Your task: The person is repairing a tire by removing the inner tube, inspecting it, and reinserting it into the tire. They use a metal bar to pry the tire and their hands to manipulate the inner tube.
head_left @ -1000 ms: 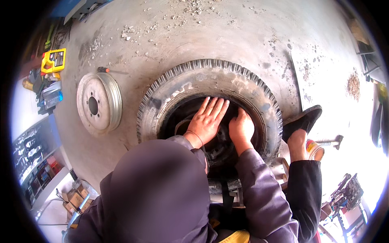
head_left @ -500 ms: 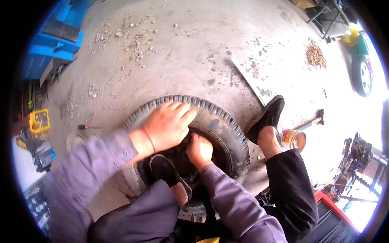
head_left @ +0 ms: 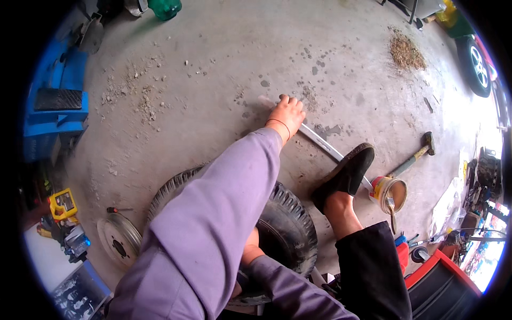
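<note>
My left hand (head_left: pixel 288 114) is stretched far forward across the tire, its fingers wrapped round a long, flat, silvery metal bar (head_left: pixel 326 145) lying on the floor. The bar's other end passes under my right shoe (head_left: pixel 349 173). Between my legs lies a black, chunky-treaded tire (head_left: pixel 293 221) on its side. At its inner rim is my right hand (head_left: pixel 252 249), mostly covered by my left sleeve, so its fingers are hidden.
Right of my shoe stand an open tin (head_left: pixel 393 193) with a brush in it and a hammer (head_left: pixel 418 156). On the left are a bare wheel rim (head_left: pixel 118 240), a screwdriver (head_left: pixel 118 209) and a blue machine (head_left: pixel 56 104). Grit is scattered on the floor.
My left hand has left the tire and moved forward and right onto the metal bar. The view has shifted, and my left sleeve now covers much of the tire and my right hand.
</note>
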`<action>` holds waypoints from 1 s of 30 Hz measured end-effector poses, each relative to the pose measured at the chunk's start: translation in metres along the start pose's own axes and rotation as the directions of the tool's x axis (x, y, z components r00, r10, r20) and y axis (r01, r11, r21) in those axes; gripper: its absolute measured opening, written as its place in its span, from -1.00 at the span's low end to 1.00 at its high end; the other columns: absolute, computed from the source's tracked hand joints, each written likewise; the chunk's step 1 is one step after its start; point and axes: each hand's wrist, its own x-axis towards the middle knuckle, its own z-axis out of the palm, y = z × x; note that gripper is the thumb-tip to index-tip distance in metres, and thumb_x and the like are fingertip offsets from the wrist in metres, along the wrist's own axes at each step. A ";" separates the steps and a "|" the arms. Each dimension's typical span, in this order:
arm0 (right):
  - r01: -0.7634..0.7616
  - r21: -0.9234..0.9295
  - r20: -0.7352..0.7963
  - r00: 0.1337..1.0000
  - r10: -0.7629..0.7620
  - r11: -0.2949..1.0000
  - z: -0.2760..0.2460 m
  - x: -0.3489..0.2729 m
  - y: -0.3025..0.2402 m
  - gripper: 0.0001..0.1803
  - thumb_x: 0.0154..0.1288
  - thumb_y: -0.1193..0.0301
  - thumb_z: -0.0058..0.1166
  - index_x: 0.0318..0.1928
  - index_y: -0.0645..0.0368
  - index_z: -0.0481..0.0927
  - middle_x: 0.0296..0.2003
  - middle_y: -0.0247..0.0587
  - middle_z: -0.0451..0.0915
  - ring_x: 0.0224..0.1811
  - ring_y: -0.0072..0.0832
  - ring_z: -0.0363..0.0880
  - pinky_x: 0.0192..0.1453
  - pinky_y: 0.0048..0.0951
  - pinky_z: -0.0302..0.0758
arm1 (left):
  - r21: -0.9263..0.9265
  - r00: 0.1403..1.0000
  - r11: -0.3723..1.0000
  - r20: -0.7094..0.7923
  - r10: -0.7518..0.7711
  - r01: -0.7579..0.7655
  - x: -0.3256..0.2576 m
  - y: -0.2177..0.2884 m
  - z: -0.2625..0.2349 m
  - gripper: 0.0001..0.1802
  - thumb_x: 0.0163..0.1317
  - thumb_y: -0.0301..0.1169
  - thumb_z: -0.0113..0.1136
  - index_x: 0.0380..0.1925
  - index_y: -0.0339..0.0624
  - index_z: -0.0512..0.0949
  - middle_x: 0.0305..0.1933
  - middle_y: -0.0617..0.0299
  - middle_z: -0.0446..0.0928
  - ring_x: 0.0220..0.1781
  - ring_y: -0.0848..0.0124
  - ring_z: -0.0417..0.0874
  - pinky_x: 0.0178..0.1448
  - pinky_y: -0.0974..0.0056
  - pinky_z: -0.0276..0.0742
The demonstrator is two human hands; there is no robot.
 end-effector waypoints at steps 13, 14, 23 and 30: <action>0.240 -0.377 -0.050 0.959 -0.278 0.895 0.023 0.010 0.015 -0.68 0.20 0.28 0.07 -0.07 0.17 0.55 -0.26 -0.02 0.66 -0.20 -0.10 0.66 -0.12 -0.08 0.58 | -0.349 0.827 0.757 0.114 -0.551 0.552 -0.240 -0.143 -0.237 -0.73 0.11 -0.40 0.11 -0.16 -0.12 0.58 -0.24 0.09 0.62 -0.17 0.23 0.69 -0.13 0.12 0.57; 0.241 -0.377 -0.046 0.959 -0.278 0.894 0.021 0.010 0.022 -0.66 0.20 0.28 0.08 -0.06 0.18 0.54 -0.26 -0.03 0.66 -0.19 -0.11 0.66 -0.11 -0.08 0.58 | -0.511 0.733 0.564 0.221 -0.643 0.649 -0.270 -0.123 -0.250 -0.72 0.13 -0.41 0.10 -0.13 -0.15 0.56 -0.25 0.12 0.61 -0.18 0.29 0.68 -0.13 0.15 0.56; 0.257 -0.395 0.035 0.964 -0.265 0.882 0.003 0.012 0.006 -0.58 0.29 0.35 -0.07 0.11 0.24 0.52 0.04 0.07 0.61 0.16 -0.13 0.56 0.27 -0.21 0.46 | -0.904 0.357 -0.428 0.394 -0.847 -0.018 -0.351 -0.008 -0.367 -0.98 0.27 -0.52 0.07 -0.32 -0.21 0.45 -0.36 0.16 0.48 -0.25 0.31 0.50 0.08 0.11 0.49; 0.258 -0.405 0.150 0.965 -0.214 0.877 -0.001 0.011 0.002 -0.55 0.27 0.35 -0.07 0.15 0.24 0.46 0.09 0.05 0.59 0.21 -0.15 0.53 0.33 -0.24 0.41 | -0.778 -0.050 -0.627 0.628 -0.777 -0.032 -0.446 0.069 -0.347 -0.61 0.41 -0.15 0.05 0.14 -0.07 0.45 -0.34 0.21 0.57 -0.52 0.48 0.47 -0.48 0.24 0.45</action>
